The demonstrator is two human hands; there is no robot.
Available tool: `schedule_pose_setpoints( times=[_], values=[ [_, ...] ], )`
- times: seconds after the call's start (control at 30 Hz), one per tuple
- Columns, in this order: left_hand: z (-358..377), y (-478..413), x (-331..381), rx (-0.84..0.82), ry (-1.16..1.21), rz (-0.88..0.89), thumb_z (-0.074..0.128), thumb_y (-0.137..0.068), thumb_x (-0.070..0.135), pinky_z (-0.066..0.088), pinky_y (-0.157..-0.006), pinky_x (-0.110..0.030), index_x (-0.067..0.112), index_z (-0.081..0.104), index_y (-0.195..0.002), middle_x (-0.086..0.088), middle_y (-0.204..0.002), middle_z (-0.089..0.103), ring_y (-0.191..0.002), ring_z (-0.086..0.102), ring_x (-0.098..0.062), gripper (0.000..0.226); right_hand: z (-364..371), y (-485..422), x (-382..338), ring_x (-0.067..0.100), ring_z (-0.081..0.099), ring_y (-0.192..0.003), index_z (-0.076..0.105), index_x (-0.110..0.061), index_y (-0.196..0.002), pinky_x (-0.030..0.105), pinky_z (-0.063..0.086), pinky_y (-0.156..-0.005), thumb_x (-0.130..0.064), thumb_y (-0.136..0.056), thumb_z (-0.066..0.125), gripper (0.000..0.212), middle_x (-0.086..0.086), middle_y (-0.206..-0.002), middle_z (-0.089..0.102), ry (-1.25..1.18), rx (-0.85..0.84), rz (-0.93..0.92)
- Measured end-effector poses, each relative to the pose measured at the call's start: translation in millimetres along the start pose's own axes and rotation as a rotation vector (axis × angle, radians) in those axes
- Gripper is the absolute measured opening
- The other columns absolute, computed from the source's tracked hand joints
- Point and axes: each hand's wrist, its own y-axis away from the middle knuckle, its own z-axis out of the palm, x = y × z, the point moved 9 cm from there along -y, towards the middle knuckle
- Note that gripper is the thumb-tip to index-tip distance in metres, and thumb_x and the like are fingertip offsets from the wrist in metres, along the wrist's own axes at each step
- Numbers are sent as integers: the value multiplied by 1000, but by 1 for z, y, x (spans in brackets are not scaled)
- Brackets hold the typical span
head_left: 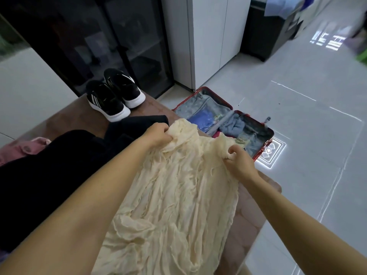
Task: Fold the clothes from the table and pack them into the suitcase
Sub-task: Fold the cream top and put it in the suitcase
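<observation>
Pale floor tiles ran round a brown worktop point(69, 118), and a red suitcase point(218, 97) lay open on the floor just beyond its far edge. A person's left grip point(158, 133) and right grip point(238, 159) were each bunched round the far end of a cream garment point(178, 195), fingers curled into the cloth. The rest of it trailed back, crumpled, over the worktop toward them. It was not folded yet, so I judged the job to be somewhere in the middle. The suitcase already held a blue item point(202, 118) and something grey point(232, 124), loosely laid, with room to spare. Black clothes point(49, 175) sprawled unfolded on the left of the worktop, touching the cream one. A pink garment point(21, 149) peeked out at the left edge. Both looked left to do. Black shoes point(115, 96) with white soles stood at the far end, near the black clothes. That heap crowded the folding space, I thought.
</observation>
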Motion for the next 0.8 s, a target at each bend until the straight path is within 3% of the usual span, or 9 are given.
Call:
schedule_pose_setpoints(
  times=[0.1, 0.17, 0.27, 0.33, 0.43, 0.57, 0.63, 0.7, 0.8],
  values=[
    [-23, 24, 0, 86, 112, 165, 60, -74, 9, 44, -68, -31, 7, 62, -88, -1, -88, 59, -79, 55, -19, 13, -5, 20, -11, 16, 49, -79, 54, -15, -88, 24, 36, -57, 2, -82, 50, 18, 0, -91, 58, -27, 56, -131],
    [-34, 55, -6, 108, 136, 287, 61, -76, 9, 46, -80, -23, 17, 66, -102, 8, -106, 62, -95, 57, -8, 28, -7, 42, -24, 15, 50, -78, 53, -15, -80, 23, 41, -64, 12, -76, 49, 27, -9, -84, 58, -39, 94, -281],
    [-44, 113, -27, 212, -119, 530, 52, -79, 21, 48, -84, -28, 21, 65, -113, 18, -119, 60, -101, 57, -10, 37, 1, 86, -44, 6, 53, -80, 49, -19, -76, 50, 49, -89, 23, -63, 58, 45, -14, -79, 57, 39, 130, -704],
    [-38, 150, -46, 293, -378, 744, 50, -82, 19, 51, -81, -32, 16, 66, -111, 10, -124, 61, -101, 60, -17, 34, 14, 117, -47, 6, 61, -88, 46, -25, -80, 60, 39, -100, 18, -61, 69, 52, -8, -87, 67, 181, 113, -940],
    [-9, 190, -83, 250, -668, 904, 50, -90, 15, 50, -75, -29, 19, 67, -99, 7, -131, 59, -107, 59, -17, 20, 50, 158, -30, 11, 59, -113, 55, -32, -94, 59, 26, -107, -11, -73, 72, 34, -7, -117, 65, 439, -102, -1189],
    [-1, 207, -111, 200, -675, 773, 45, -87, 22, 52, -74, -31, 25, 67, -100, 9, -130, 58, -107, 59, -17, 26, 70, 185, -6, 12, 38, -135, 62, -42, -112, 57, 8, -112, -42, -79, 58, 33, -5, -139, 49, 481, -370, -1161],
    [-17, 203, -111, 282, -461, 575, 43, -88, 28, 53, -81, -38, 26, 66, -110, 10, -127, 60, -110, 55, -15, 32, 58, 183, -16, 8, 38, -134, 64, -40, -112, 56, 10, -113, -42, -88, 52, 27, -6, -141, 48, 316, -288, -1079],
    [-20, 200, -106, 341, -307, 440, 37, -93, 40, 46, -96, -41, 26, 59, -123, 9, -134, 54, -120, 46, -13, 40, 57, 179, -20, 15, 31, -139, 53, -40, -127, 54, 10, -114, -46, -95, 38, 36, -4, -149, 38, 345, -189, -1012],
    [20, 199, -89, 122, -577, 521, 17, -98, 56, 28, -106, -35, 34, 40, -140, 5, -150, 35, -134, 30, -17, 53, 92, 180, -3, 27, 13, -145, 31, -45, -143, 54, 11, -110, -62, -94, 27, 52, 0, -155, 27, 683, -245, -973]
  ],
)
